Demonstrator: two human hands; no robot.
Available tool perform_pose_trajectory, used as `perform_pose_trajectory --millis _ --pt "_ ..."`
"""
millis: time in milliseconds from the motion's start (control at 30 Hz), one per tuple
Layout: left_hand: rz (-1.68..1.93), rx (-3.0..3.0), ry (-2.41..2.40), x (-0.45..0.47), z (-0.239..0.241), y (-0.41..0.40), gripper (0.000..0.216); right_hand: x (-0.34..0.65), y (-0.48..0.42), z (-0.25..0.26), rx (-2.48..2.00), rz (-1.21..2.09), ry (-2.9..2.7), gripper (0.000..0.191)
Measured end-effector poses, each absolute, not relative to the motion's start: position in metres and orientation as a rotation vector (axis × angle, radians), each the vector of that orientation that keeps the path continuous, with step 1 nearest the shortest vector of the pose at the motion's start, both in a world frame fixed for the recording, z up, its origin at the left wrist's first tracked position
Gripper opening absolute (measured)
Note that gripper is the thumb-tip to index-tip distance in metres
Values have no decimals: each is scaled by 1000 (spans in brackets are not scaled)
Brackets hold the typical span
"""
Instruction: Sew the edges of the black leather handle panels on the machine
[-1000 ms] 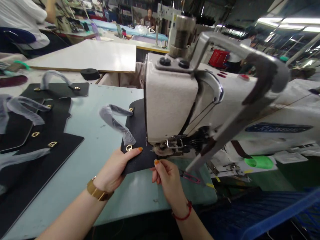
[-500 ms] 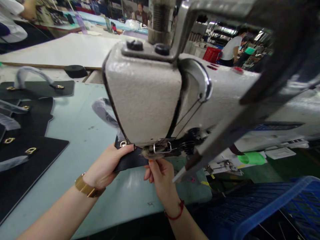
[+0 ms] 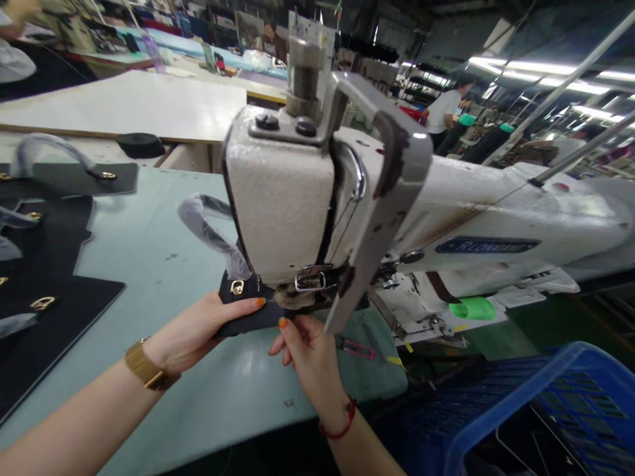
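Note:
A black bag panel with a gold buckle and a plastic-wrapped handle lies under the head of a white sewing machine. My left hand grips the panel's left end, thumb on top and fingers underneath. At its front edge, close to the presser foot area, my right hand pinches the panel between thumb and fingers. The machine head hides the panel's far part, and the needle cannot be made out.
More black panels with wrapped handles lie on the pale green table at left. Thread snips rest right of my right hand. A blue crate stands at lower right. A metal bar juts before the machine. People work behind.
My view has shifted, showing more of the machine's arm and the room. Both hands keep their hold on the panel near the machine, with little movement.

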State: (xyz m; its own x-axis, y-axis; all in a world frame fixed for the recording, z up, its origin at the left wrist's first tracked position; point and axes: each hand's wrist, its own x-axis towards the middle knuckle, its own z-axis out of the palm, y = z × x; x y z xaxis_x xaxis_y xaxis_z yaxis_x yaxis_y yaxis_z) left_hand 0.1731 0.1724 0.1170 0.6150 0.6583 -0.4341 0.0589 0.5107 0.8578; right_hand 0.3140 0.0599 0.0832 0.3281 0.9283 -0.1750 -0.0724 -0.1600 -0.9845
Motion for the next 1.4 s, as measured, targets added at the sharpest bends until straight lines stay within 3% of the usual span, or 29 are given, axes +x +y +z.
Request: perform_pose_trajectory --millis 567,1400 --pt "476 1004 998 175 111 180 34 298 66 85 -1443 1055 -653 45" --pt "506 1057 961 176 114 192 26 269 89 70 -1326 1031 -441 47"
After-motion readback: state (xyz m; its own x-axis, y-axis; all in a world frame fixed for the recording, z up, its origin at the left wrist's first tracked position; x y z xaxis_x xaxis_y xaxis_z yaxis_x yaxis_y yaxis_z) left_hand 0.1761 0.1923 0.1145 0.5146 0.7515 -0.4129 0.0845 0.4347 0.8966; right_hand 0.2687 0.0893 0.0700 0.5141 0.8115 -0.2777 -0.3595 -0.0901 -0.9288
